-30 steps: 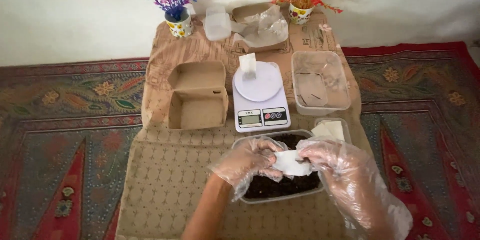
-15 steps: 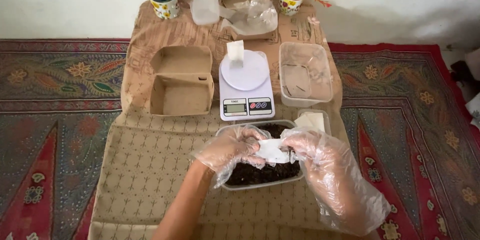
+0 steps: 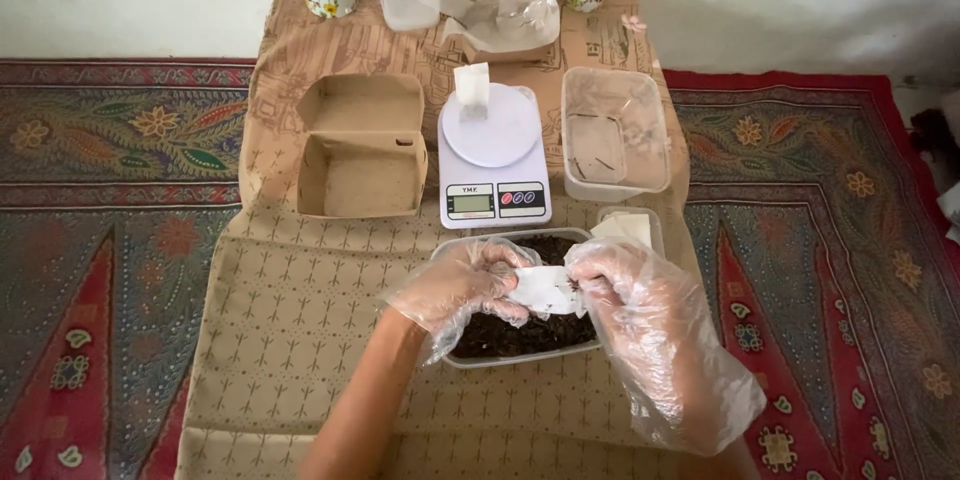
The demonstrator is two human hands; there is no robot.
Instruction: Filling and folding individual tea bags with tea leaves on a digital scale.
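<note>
Now both hands' fingers (image 3: 497, 262) pinch the white sachet (image 3: 543, 290) (over dark tray (image 3: 520, 335)).

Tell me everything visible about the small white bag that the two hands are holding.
The white bag is small, flat and looks like thin paper or cloth. It is held roughly level between the left hand and the right hand, both in loose clear plastic gloves. It hangs just above a clear tub of dark loose material. Some dark specks show near its right end. Whether its mouth is open cannot be told.
</note>
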